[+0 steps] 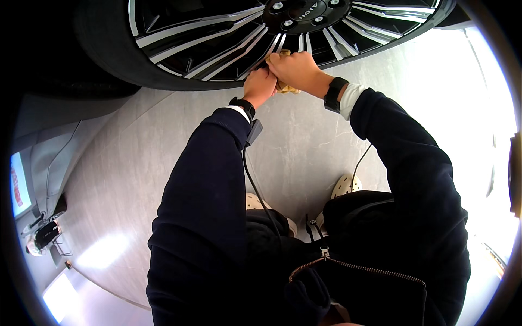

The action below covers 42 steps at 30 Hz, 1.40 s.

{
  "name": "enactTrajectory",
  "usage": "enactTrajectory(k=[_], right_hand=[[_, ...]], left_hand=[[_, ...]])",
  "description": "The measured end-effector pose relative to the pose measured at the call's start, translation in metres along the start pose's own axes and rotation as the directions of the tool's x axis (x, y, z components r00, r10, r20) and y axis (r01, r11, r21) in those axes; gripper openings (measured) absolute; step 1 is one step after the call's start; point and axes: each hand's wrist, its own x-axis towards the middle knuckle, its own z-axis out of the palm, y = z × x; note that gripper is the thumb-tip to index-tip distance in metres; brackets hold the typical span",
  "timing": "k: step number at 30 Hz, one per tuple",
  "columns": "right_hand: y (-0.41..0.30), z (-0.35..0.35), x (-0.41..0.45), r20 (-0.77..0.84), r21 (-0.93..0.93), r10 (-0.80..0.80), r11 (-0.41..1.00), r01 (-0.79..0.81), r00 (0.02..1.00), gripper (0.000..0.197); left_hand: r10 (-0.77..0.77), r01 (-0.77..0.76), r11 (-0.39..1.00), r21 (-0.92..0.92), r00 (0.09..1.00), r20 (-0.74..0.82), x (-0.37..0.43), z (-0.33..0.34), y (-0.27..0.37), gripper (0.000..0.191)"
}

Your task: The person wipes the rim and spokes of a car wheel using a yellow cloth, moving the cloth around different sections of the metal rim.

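Observation:
A car's alloy wheel [228,36] with black and silver spokes fills the top of the head view, its black tyre [118,61] around it. Both hands are together at the wheel's lower rim, on a yellowish-tan cloth [288,89] that shows above and below them. My left hand [260,84] has its fingers curled at the cloth's left side. My right hand [295,70] grips the cloth from the right, its fingers folded in and partly hidden. The hands touch each other. Black bands sit on both wrists, and a cable hangs by each forearm.
Grey stone-look floor [293,134] lies under the wheel. My feet in cream perforated clogs [344,185] are below my arms. At far left, a person [43,236] is near a lit screen [19,185]. Bright glare covers the right side.

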Motion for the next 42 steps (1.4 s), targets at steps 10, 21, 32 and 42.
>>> enactTrajectory(k=[10, 21, 32, 42], right_hand=[[-0.012, -0.002, 0.003, 0.070, 0.057, 0.034, 0.998, -0.038, 0.997, 0.020], [-0.023, 0.023, 0.009, 0.085, 0.099, -0.004, 0.995, -0.004, 0.996, 0.029], [-0.034, 0.041, 0.014, 0.199, 0.099, -0.032, 0.995, 0.013, 0.979, 0.029], [-0.040, 0.050, 0.019, 0.228, 0.118, -0.103, 0.990, 0.077, 0.968, 0.026]], left_hand=[[-0.156, 0.167, 0.977, -0.132, 0.984, 0.087, 0.000, -0.003, -0.014, 0.045], [-0.232, 0.249, 0.953, -0.173, 0.966, 0.114, -0.007, -0.009, -0.030, 0.039], [-0.257, 0.280, 0.944, -0.175, 0.956, 0.141, -0.013, -0.013, -0.051, 0.044], [-0.272, 0.296, 0.927, -0.229, 0.953, 0.129, -0.017, -0.014, -0.063, 0.047]])
